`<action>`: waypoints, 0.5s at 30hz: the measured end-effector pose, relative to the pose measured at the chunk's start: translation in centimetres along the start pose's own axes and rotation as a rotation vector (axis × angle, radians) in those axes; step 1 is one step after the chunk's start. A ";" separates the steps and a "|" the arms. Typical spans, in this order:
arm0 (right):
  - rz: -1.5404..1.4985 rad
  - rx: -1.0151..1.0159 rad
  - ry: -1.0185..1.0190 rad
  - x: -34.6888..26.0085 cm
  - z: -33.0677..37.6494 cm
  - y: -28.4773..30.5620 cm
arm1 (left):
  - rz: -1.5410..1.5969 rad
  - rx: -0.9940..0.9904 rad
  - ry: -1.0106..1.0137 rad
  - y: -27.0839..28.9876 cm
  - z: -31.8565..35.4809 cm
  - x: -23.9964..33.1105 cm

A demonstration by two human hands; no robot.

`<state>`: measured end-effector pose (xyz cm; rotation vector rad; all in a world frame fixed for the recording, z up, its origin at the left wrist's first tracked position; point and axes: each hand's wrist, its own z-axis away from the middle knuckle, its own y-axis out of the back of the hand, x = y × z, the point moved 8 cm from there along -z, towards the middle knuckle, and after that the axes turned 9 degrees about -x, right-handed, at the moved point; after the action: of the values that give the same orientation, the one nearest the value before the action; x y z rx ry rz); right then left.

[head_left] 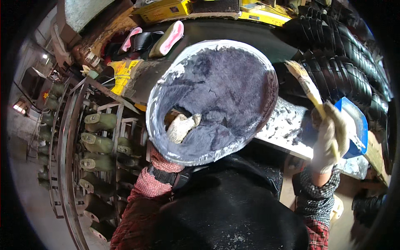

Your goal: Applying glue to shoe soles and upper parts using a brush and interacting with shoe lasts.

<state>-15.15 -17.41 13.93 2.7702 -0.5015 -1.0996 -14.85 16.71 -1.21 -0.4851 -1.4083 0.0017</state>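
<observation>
Before me is a large oval piece with a white-smeared rim and a fuzzy dark grey lining (233,83). My left forearm passes beneath its near-left rim. In a gap of the lining, my gloved left hand (181,128) shows, fingers bunched against the grey cloth; part of the hand is hidden. Raised to the right, my gloved right hand (331,135) is closed round the handle of a paintbrush (307,85), its pale bristles pointing up and left, apart from the oval piece. Just beyond that hand stands a blue container (359,121) with white stuff on its inside.
A rack of olive-green boots (100,143) stands at the left. Two boots with pink-and-white soles (172,38) lie at the back. Black ribbed pieces (341,77) are heaped at the right. Beside the oval piece, a white-spattered board (285,125) edges the bench.
</observation>
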 end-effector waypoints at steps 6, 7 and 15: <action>-0.251 -0.638 0.005 -0.9 6.0 -7.1 | -0.239 0.166 0.005 0.1 1.2 1.0; -0.099 -0.727 0.118 -2.4 5.5 -7.6 | -0.269 0.179 0.015 0.3 0.9 1.0; -0.037 -0.442 -0.033 2.3 2.6 -8.1 | -0.523 0.244 0.038 3.1 -6.3 2.3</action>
<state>-13.24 -10.63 8.68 2.3878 -0.1797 -1.1072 -7.59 18.08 -0.57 0.0921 -1.4400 -0.2535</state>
